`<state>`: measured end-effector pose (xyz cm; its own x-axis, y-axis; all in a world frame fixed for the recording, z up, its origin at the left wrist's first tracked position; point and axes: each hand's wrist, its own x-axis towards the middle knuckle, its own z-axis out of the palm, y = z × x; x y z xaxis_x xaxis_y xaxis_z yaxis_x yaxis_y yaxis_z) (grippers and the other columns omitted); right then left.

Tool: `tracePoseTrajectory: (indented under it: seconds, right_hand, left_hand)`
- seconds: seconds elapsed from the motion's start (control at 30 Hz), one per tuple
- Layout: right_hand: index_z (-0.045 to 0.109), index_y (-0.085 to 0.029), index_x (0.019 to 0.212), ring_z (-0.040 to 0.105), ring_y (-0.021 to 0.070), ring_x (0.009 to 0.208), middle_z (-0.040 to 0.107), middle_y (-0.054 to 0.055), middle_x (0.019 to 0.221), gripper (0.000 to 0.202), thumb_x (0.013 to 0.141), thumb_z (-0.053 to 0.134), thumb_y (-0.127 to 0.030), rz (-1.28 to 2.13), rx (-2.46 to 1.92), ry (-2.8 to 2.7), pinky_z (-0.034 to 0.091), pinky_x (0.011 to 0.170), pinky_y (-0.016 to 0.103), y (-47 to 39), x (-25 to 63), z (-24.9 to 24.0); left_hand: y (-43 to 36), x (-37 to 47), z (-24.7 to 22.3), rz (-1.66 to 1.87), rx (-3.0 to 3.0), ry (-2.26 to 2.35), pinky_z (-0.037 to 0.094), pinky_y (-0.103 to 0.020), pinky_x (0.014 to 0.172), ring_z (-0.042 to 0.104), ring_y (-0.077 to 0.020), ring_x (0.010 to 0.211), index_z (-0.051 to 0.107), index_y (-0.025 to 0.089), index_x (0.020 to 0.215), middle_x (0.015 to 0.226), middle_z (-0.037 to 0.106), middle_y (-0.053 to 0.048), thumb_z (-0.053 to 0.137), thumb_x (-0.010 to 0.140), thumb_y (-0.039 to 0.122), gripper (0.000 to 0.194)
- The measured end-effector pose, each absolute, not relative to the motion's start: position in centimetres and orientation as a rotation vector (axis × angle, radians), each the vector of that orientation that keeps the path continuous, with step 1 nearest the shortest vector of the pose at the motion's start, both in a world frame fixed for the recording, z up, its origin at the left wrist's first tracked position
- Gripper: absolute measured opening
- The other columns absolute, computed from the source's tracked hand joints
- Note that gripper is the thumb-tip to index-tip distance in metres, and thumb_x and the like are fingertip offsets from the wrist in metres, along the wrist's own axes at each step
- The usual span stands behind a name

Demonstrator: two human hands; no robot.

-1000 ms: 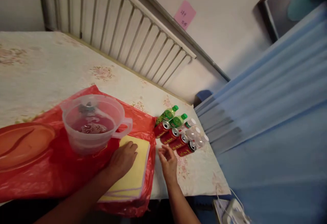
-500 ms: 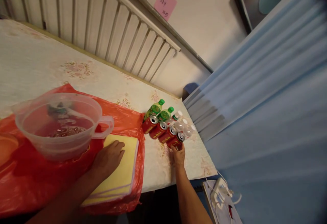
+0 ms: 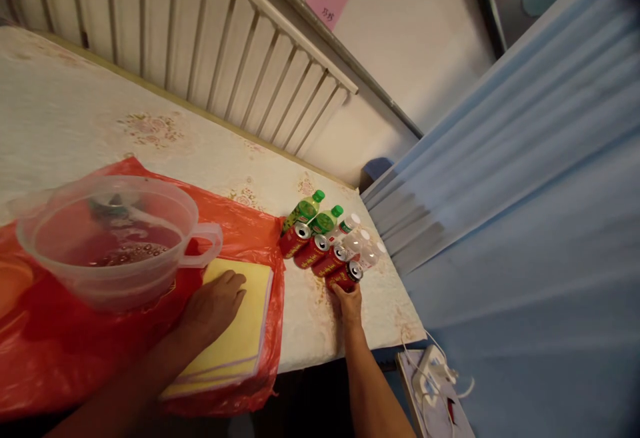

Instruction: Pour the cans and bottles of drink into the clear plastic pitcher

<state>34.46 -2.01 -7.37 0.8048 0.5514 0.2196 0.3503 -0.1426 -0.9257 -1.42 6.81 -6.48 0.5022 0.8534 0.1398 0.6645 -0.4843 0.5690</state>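
My right hand [image 3: 350,301] grips the nearest red can [image 3: 343,277] at its lower part. This can ends a row of several red cans [image 3: 310,252] standing on the flowered cloth [image 3: 305,318]. Behind them stand green-capped bottles [image 3: 324,221] and clear bottles with white caps [image 3: 369,253]. My left hand [image 3: 217,301] rests with bent fingers on a stack of yellow cloths [image 3: 245,321]; whether it pinches anything is hidden. Left of it, a clear plastic basin [image 3: 120,285] with a handle holds bubbly liquid, on a red plastic sheet [image 3: 240,228].
An orange dish [image 3: 14,285] is at the left edge. A white rail [image 3: 220,45] runs behind the table. Blue curtains [image 3: 525,225] hang at right, above a small stand with a white power strip [image 3: 431,371] and cables.
The view has shifted slightly. My right hand stays at the nearest can, and my left hand remains on the yellow stack.
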Motion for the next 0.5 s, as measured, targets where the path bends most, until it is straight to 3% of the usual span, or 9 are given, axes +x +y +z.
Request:
tracePoseTrajectory:
  seconds: [0.33, 0.5]
  right_hand:
    - [0.065, -0.015, 0.098, 0.067, 0.0257, 0.080, 0.075, 0.009, 0.093, 0.055, 0.051, 0.083, -0.038, 0.132, -1.824, -0.704, 0.054, 0.074, 0.036, -3.7, 30.9, -5.7]
    - [0.064, -0.015, 0.114, 0.068, 0.0263, 0.091, 0.073, 0.010, 0.104, 0.059, 0.060, 0.081, -0.033, 0.085, -1.796, -1.019, 0.054, 0.083, 0.037, -4.1, 26.1, -2.9]
  left_hand:
    - [6.8, -1.4, -5.9, 0.470, 2.384, 1.273, 0.049, -0.037, 0.088, 0.063, -0.0247, 0.101, 0.063, 0.018, 0.107, 0.112, 0.065, -0.010, 0.037, 0.100, 0.022, 0.027]
    - [6.7, -1.6, -5.8, 0.506, 2.351, 1.252, 0.049, -0.038, 0.088, 0.064, -0.0254, 0.101, 0.063, 0.017, 0.108, 0.113, 0.064, -0.012, 0.038, 0.099, 0.021, 0.026]
